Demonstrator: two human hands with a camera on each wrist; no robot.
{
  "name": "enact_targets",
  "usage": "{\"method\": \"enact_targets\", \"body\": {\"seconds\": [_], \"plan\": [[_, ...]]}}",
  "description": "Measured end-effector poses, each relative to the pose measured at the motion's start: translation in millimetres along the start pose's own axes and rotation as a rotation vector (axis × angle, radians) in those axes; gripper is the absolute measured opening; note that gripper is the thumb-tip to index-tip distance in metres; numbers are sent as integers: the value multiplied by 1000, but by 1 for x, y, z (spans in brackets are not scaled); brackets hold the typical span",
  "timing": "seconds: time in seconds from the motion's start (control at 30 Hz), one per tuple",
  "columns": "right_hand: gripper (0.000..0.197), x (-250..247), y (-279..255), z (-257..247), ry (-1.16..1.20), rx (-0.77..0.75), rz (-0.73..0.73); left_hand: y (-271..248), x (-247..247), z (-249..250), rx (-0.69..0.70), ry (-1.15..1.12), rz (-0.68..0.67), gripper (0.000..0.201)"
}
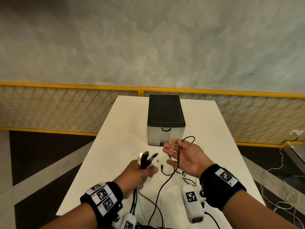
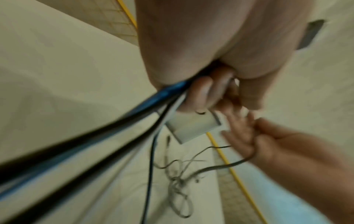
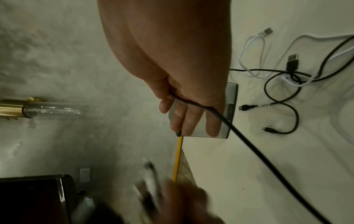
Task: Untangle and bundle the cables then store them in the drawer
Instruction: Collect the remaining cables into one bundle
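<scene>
My left hand (image 1: 146, 170) grips a bunch of cables (image 1: 145, 158); their plugs stick up above the fist, blurred. In the left wrist view its curled fingers (image 2: 203, 94) wrap blue and black cables (image 2: 168, 92) that trail back toward me. My right hand (image 1: 172, 153) is held palm up with straight, spread fingers, and a black cable (image 1: 179, 156) lies draped across the palm, looping up beyond it (image 1: 189, 138). The right wrist view shows that cable (image 3: 226, 121) crossing the palm. The drawer unit (image 1: 165, 113), black-topped with a translucent shut drawer front, stands just beyond both hands.
Loose white cables (image 3: 250, 50) and black cables (image 3: 283, 91) lie tangled on the white table (image 1: 122, 129) beside my right hand. A yellow mesh fence (image 1: 66, 106) runs behind the table. More white wires (image 1: 280, 204) lie on the floor to the right.
</scene>
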State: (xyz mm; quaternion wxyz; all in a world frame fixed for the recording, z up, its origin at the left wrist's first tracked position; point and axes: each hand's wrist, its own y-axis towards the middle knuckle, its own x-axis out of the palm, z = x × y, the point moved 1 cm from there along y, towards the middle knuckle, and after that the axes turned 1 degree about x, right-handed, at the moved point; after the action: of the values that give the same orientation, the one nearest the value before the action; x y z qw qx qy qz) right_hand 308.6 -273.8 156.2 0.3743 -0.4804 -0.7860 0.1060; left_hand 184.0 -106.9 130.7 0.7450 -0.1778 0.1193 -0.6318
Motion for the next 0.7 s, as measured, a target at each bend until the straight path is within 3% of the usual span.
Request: {"method": "enact_targets", "body": {"seconds": [0.1,0.13,0.3,0.43,0.57,0.7], "plan": [[25,6,-1,11,-36,27,-46,9,14,28,145,-51,105,13],[26,10,-2,14,-42,30,-83,12,22,32,168,-38,81,7],[31,24,-11,15,-43,80,-139,13,46,35,222,13,58,19],[26,21,-11,-8,-17,61,-84,7,43,23,140,111,-28,10],[27,18,-8,-30,-2,43,-74,2,25,-1,6,195,-57,17],[17,12,-2,-39,95,-15,4,-11,5,-21,-127,412,-201,19]]}}
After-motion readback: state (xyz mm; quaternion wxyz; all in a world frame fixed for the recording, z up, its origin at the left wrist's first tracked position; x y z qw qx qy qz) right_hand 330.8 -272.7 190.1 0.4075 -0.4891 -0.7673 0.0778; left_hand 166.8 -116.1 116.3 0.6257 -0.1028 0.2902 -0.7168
